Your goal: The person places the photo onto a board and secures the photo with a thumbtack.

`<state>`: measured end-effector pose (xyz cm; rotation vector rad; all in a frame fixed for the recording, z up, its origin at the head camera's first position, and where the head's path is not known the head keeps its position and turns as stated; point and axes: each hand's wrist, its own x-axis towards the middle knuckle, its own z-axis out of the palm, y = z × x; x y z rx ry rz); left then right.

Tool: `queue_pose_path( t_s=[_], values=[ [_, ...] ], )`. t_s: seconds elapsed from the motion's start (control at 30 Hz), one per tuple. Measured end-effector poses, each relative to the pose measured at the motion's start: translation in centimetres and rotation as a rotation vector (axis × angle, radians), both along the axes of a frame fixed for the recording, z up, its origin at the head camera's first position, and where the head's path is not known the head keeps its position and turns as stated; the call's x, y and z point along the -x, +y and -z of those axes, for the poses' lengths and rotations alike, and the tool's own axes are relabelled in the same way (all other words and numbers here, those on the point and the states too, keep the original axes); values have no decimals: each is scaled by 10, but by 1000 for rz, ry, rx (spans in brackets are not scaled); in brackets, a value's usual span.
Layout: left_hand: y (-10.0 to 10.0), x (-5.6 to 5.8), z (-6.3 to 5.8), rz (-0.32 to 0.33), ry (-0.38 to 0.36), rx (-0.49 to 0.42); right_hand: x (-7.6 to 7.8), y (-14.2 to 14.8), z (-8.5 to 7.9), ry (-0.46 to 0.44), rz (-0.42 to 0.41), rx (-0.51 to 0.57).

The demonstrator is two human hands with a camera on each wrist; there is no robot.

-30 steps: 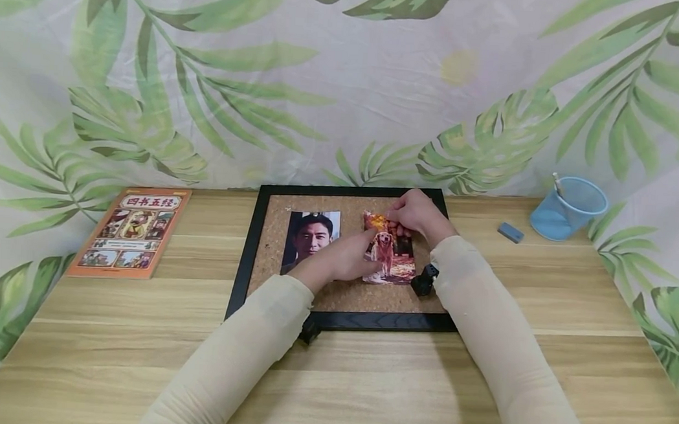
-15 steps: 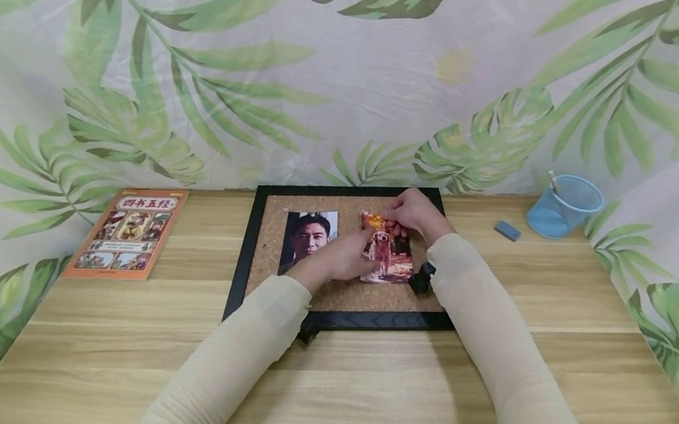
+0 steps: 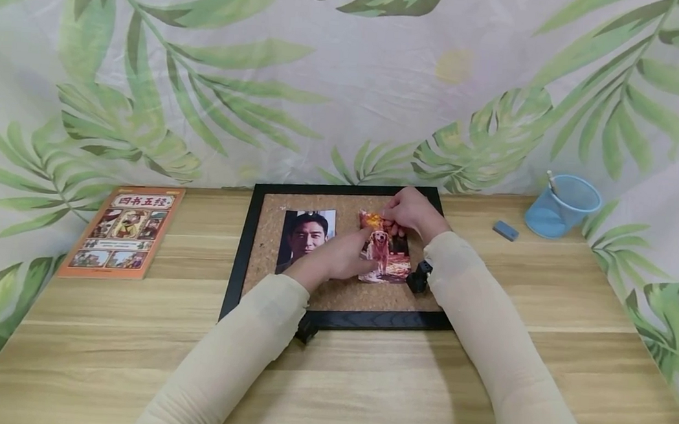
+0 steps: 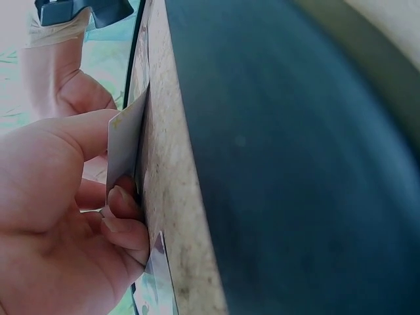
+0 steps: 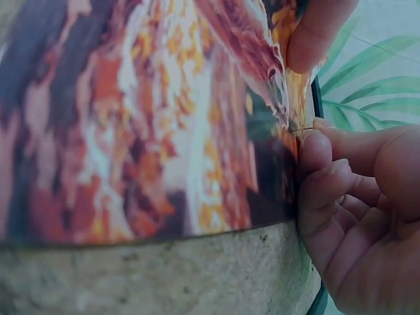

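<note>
A cork board (image 3: 340,299) in a black frame lies on the table, bearing a portrait photo (image 3: 305,239) on its left half. Right of that is a photo of a golden dog (image 3: 391,270). My left hand (image 3: 345,254) grips the dog photo by its left edge; in the left wrist view its fingers (image 4: 125,230) curl behind the raised white back. At the photo's upper edge, my right hand (image 3: 412,210) pinches a thin pin (image 5: 303,129) between thumb and finger, its point right at the picture. The pin's head is hidden by the fingertips.
An orange book (image 3: 122,234) lies at the left of the wooden table (image 3: 376,383). Back right stand a blue mesh pen cup (image 3: 561,206) with a pale stick in it and a small blue block (image 3: 505,230). A leaf-patterned cloth (image 3: 382,78) hangs behind.
Both hands keep their places on the dog photo. The whole head view has shifted slightly leftward, with nothing on the table visibly moved.
</note>
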<state>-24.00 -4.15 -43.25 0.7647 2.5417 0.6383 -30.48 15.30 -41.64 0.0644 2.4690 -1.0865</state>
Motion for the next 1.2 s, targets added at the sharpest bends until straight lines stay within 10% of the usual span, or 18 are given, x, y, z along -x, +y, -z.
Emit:
queue_pose_path(
  t_s=[0.17,0.4,0.9,1.2],
  values=[
    [-1,-3,-9,-7,-15,-3,2,-5,-1,3,-2,-29],
    [-2,12,22,-3,10,-23,4,-8,1,9,-18,-60],
    [-3,24,49,-77,115,85,6,-10,1,17,10,-40],
    [-9,-10,-6,-104,189,76,-10,11,0,120,-21,129]
  ],
)
